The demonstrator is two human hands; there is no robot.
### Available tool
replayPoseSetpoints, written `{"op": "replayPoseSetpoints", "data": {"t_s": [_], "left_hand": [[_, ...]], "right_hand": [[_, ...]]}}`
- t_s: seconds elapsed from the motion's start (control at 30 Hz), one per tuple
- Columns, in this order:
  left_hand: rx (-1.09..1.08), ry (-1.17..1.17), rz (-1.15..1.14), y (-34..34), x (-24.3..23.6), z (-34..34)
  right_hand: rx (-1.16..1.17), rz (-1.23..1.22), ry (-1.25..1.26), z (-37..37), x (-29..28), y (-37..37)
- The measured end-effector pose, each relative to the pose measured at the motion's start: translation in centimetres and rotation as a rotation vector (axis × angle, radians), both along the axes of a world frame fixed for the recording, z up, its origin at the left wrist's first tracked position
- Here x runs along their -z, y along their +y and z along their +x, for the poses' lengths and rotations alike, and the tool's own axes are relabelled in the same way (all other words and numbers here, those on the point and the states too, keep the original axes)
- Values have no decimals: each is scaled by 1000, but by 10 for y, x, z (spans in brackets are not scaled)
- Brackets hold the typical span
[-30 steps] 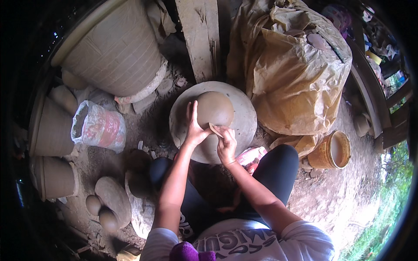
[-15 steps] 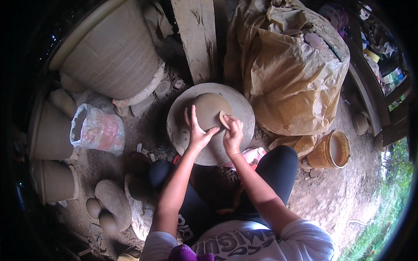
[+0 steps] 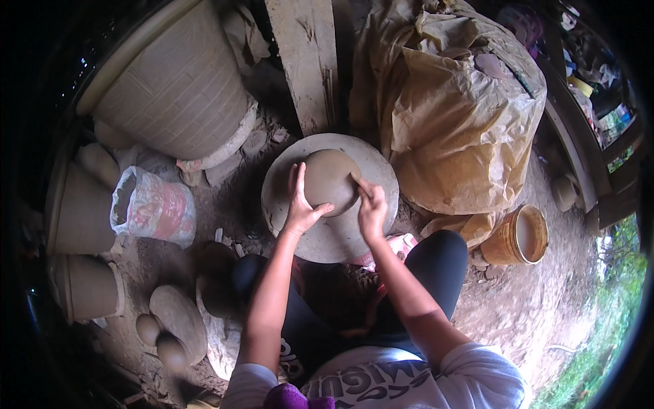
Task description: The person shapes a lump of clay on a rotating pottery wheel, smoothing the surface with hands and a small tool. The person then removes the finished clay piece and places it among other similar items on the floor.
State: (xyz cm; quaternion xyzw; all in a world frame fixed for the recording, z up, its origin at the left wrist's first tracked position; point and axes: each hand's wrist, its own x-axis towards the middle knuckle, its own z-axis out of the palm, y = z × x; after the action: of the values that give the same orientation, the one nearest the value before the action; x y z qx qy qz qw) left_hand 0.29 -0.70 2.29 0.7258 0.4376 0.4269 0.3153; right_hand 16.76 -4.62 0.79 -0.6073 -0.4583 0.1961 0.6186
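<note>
A rounded grey clay form [image 3: 330, 174] rests on a pale round turntable [image 3: 279, 191] in front of my knees. My left hand [image 3: 302, 204] grips the form's left side, with the thumb stretched along its near edge and the fingers up its side. My right hand [image 3: 371, 208] pinches a thin, flat clay-coloured scraper [image 3: 355, 178] against the form's right side. The scraper is seen almost edge-on and is partly hidden by the fingers.
Large clay planters [image 3: 167, 102] stand at left, with a plastic sack [image 3: 153, 208] and small clay balls [image 3: 170, 351] on a disc. A wooden plank [image 3: 300, 61] lies beyond the turntable. Right are a paper-covered mound [image 3: 460, 143] and an orange bucket [image 3: 511, 238] of murky liquid.
My right hand has moved with the scraper from the form's near edge up and rightward to its right side. My left hand has shifted slightly, still against the left side.
</note>
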Motion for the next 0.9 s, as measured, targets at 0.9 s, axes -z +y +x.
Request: {"op": "replayPoseSetpoints", "data": {"t_s": [0.9], "left_hand": [[92, -72, -154, 9, 4, -13]], "right_hand": [[-83, -114, 405, 10, -9, 11]]}}
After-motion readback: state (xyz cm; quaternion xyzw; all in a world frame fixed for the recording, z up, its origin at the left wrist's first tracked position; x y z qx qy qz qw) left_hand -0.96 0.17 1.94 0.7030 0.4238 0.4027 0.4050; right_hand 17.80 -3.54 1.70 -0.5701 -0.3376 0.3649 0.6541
